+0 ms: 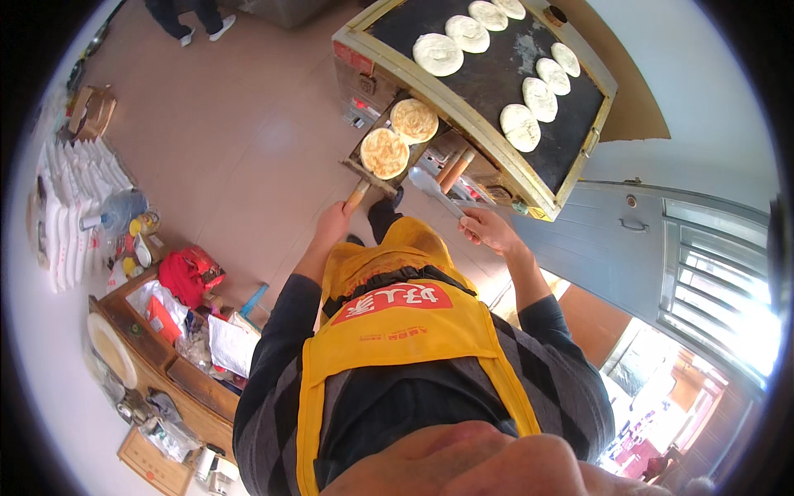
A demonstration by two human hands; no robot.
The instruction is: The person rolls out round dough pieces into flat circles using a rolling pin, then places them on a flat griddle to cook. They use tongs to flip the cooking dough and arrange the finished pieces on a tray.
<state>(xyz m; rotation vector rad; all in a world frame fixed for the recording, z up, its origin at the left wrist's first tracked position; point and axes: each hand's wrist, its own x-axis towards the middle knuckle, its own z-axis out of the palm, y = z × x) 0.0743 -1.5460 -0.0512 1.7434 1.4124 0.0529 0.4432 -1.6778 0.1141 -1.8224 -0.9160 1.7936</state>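
Note:
My left hand [333,224] grips the wooden handle [358,194] of a metal baking tray [355,165], which is drawn partway out of the oven's front. Two browned round flatbreads [384,153] lie on the tray, one behind the other. In my right hand [490,229] is a pair of metal tongs [437,189]; its tips are near the tray's right side, apart from the breads, and hold nothing that I can see. On top of the oven, a dark griddle plate [477,84] carries two rows of pale dough rounds [438,54], several in each row.
More wooden handles [458,168] stick out of the oven front [428,124], right of the tray. A grey door [595,229] stands at right. At left are stacked white sacks [74,204] and a wooden desk [180,366] with an open, cluttered drawer. Another person's legs [192,18] show far back.

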